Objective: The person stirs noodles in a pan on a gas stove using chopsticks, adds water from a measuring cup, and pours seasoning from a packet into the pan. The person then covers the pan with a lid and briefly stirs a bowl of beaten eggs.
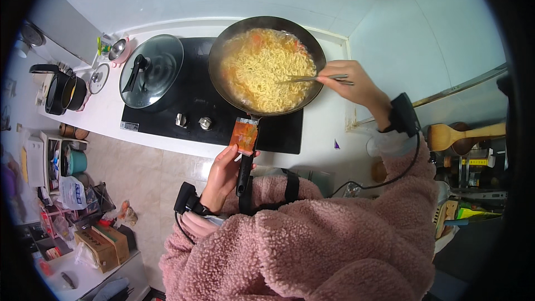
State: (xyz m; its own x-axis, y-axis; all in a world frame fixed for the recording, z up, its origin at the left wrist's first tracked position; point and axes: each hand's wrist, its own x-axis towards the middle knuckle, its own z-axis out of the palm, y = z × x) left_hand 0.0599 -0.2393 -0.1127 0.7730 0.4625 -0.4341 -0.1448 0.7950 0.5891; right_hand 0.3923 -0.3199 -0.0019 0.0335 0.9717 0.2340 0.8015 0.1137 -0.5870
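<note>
A dark wok [320, 56] stands on the black cooktop, full of yellow noodles [267, 69] in orange broth, with reddish pieces near its edge. My right hand [354, 86] is closed round a pair of metallic-looking chopsticks [304, 79], whose tips reach into the noodles at the wok's right side. My left hand [220, 174] pinches a small orange sachet [244, 135] by its lower end, just in front of the wok. Fingers of that hand pass behind the black wok handle [243, 175]; whether they also grip it I cannot tell.
Left of the wok, a glass lid [153, 72] lies on the cooktop [195, 97], above two knobs. A black pot [69, 92] and small pink-handled bowl [118, 50] stand farther left. Wooden spoons [446, 136] hang at right. A cardboard box [103, 245] sits lower left.
</note>
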